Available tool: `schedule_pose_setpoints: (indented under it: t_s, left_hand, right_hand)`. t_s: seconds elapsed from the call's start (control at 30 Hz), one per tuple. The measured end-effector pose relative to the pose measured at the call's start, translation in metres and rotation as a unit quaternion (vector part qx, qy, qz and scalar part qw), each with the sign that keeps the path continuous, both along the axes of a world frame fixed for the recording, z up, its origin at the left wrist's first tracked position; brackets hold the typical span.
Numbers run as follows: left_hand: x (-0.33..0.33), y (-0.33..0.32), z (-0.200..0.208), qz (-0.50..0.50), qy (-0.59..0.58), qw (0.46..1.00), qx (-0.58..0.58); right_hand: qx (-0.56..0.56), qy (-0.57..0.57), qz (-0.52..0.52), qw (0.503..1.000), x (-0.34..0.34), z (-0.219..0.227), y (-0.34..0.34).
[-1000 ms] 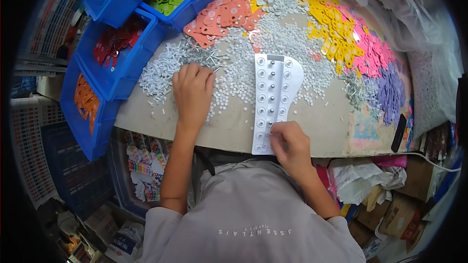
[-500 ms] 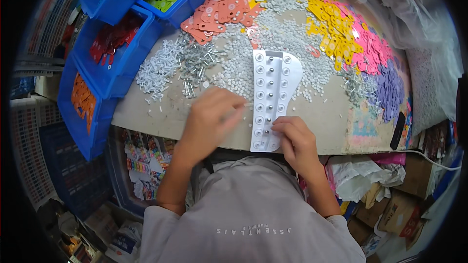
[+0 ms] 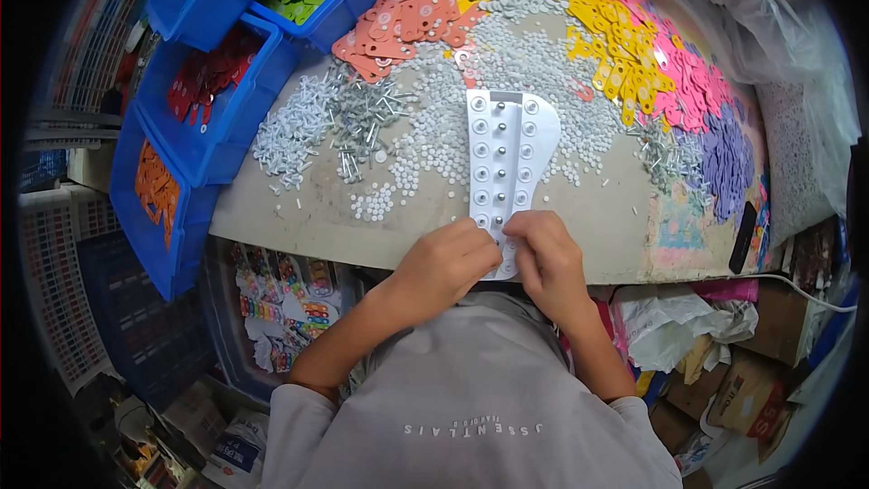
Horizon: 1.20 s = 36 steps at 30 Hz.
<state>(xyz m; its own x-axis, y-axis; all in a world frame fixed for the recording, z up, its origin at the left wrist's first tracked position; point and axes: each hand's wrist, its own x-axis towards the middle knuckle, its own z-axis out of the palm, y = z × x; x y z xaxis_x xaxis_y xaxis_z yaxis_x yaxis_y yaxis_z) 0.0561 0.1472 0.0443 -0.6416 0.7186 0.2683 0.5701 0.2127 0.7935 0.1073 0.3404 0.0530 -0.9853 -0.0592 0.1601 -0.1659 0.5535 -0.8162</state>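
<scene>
A white plastic holder (image 3: 541,140) lies lengthwise in front of me, with clear round cups down both sides and a middle channel holding a row of metal balls or pin heads. Over the left side of its near end, my left hand (image 3: 450,261) is closed in a pinch. My right hand (image 3: 550,263), fingers also pinched together, rests at the right side of the same end. Whatever the fingertips hold is hidden. Small white round caps (image 3: 439,154) surround the holder's far end and left side. White pins (image 3: 294,127) and metal pins (image 3: 362,118) are heaped farther left.
Blue bins (image 3: 204,149) at the left hold red, orange and green tags. Coral tags (image 3: 403,23), yellow tags (image 3: 625,45), pink tags (image 3: 692,91) and purple tags (image 3: 727,163) pile along the back and right. A black object (image 3: 743,237) lies near the right edge.
My left hand has moved right and toward me, from beside the holder onto its near end, uncovering loose white caps. My right hand stays almost in place.
</scene>
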Motion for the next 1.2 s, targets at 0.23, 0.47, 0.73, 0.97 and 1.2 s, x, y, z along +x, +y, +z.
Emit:
schedule_pose_setpoints:
  t_s: [0.23, 0.47, 0.73, 0.97, 1.2]
  left_hand:
    - [-0.001, 0.001, 0.004, -0.01, 0.016, 0.999, -0.029]
    - [0.004, 0.003, 0.011, -0.046, 0.153, 0.983, -0.095]
    - [0.011, -0.003, 0.013, 0.006, 0.143, 0.988, -0.051]
    - [-0.029, -0.004, -0.008, 0.26, -0.017, 0.963, -0.062]
    - [-0.032, 0.017, -0.018, 0.252, -0.182, 0.948, -0.071]
  right_hand:
    - [0.002, 0.004, 0.002, 1.0, 0.0, 0.0, 0.001]
    - [-0.006, 0.009, 0.008, 1.0, 0.002, -0.003, 0.005]
    - [0.091, 0.048, -0.23, 0.968, -0.036, -0.003, 0.067]
    - [0.185, 0.025, -0.206, 0.961, -0.036, -0.019, 0.09]
    - [0.102, 0.008, -0.246, 0.964, -0.032, -0.023, 0.084]
